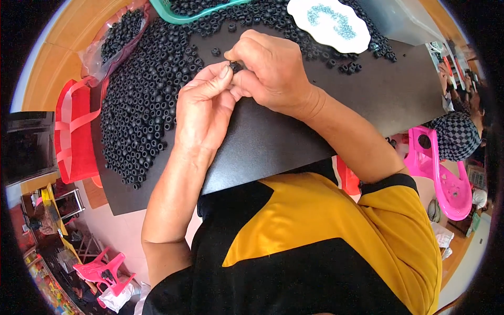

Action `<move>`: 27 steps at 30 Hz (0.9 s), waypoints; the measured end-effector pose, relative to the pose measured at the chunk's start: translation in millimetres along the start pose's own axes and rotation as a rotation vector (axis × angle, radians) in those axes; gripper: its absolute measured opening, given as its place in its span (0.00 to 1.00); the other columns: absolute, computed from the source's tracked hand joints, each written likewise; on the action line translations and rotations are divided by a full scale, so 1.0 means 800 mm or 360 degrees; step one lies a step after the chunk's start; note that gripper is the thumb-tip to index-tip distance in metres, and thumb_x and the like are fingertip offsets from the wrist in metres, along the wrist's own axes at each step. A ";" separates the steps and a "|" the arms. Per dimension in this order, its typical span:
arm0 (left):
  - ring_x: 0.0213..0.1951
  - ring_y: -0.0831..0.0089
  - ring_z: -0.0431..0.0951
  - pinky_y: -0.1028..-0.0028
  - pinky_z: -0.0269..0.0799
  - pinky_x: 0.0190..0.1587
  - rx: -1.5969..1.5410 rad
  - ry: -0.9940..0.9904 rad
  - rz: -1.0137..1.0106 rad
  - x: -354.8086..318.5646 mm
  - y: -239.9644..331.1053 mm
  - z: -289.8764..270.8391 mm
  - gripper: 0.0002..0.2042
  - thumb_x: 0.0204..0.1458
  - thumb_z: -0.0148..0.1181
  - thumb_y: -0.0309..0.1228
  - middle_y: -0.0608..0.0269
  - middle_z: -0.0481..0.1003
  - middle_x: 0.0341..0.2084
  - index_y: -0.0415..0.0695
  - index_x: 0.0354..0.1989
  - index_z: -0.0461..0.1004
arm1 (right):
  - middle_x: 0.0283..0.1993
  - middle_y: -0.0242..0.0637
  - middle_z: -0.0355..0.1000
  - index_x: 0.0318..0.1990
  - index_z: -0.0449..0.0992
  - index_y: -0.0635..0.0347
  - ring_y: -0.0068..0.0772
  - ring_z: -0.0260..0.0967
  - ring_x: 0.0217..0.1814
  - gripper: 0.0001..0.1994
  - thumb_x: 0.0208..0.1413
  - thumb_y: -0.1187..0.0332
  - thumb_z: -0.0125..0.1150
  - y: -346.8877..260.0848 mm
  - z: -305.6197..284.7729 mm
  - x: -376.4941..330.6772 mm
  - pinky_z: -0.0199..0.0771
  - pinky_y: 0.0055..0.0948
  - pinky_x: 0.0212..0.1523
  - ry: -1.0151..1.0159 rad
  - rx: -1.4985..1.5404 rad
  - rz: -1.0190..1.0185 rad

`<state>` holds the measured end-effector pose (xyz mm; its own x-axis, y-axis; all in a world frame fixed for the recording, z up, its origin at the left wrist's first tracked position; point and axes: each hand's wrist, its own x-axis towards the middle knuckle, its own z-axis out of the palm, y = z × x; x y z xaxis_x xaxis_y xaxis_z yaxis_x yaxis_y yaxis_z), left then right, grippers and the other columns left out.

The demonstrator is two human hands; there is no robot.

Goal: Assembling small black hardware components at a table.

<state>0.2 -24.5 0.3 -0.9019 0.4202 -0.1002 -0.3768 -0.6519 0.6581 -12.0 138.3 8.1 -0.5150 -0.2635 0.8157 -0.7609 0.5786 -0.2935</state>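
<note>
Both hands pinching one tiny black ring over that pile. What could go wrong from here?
1. The small black ring pinched between the left hand and right hand could slip and vanish into the pile of black rings.
2. A forearm might sweep loose rings off the black board.
3. The white dish of blue beads could get nudged.

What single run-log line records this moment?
left hand: pinching small black ring | right hand: pinching same ring | black board: heap of black rings | white dish: blue bits

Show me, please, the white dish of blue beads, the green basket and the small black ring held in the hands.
white dish (350,41): head view, bare right rim.
green basket (173,14): head view, front rim.
small black ring (236,66): head view, exposed side between fingertips.
</note>
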 end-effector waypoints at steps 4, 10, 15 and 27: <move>0.41 0.65 0.78 0.63 0.72 0.52 -0.0106 -0.0047 0.0000 0.005 0.004 -0.002 0.10 0.61 0.52 0.26 0.53 0.77 0.37 0.30 0.44 0.72 | 0.28 0.37 0.68 0.36 0.74 0.61 0.38 0.70 0.27 0.14 0.38 0.76 0.68 -0.001 0.003 0.003 0.69 0.30 0.27 0.0064 0.0048 -0.0026; 0.43 0.66 0.78 0.63 0.72 0.53 -0.0058 -0.0116 0.0008 0.009 0.007 0.003 0.10 0.60 0.54 0.25 0.52 0.77 0.41 0.31 0.46 0.72 | 0.28 0.35 0.67 0.37 0.75 0.61 0.30 0.69 0.26 0.14 0.39 0.79 0.66 0.003 0.003 0.000 0.70 0.26 0.27 0.0100 0.0144 0.0104; 0.43 0.65 0.78 0.63 0.74 0.50 0.0082 0.0030 0.0088 0.011 0.008 -0.004 0.09 0.58 0.55 0.23 0.52 0.77 0.40 0.33 0.46 0.73 | 0.28 0.35 0.66 0.38 0.75 0.61 0.29 0.68 0.27 0.15 0.39 0.78 0.66 0.004 0.001 0.002 0.70 0.24 0.28 0.0025 0.0205 0.0114; 0.38 0.62 0.78 0.66 0.75 0.44 -0.0119 -0.0096 -0.0058 0.019 0.008 -0.018 0.09 0.61 0.53 0.26 0.51 0.77 0.36 0.33 0.45 0.73 | 0.35 0.29 0.76 0.42 0.76 0.66 0.18 0.72 0.37 0.07 0.61 0.72 0.56 0.013 -0.012 0.008 0.72 0.20 0.40 -0.0371 0.1199 0.0922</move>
<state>-18.6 -31.1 -7.8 -0.8737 0.4804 -0.0765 -0.4260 -0.6798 0.5970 -19.6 149.9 14.6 -0.8920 -0.2867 0.3494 -0.3764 0.0433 -0.9254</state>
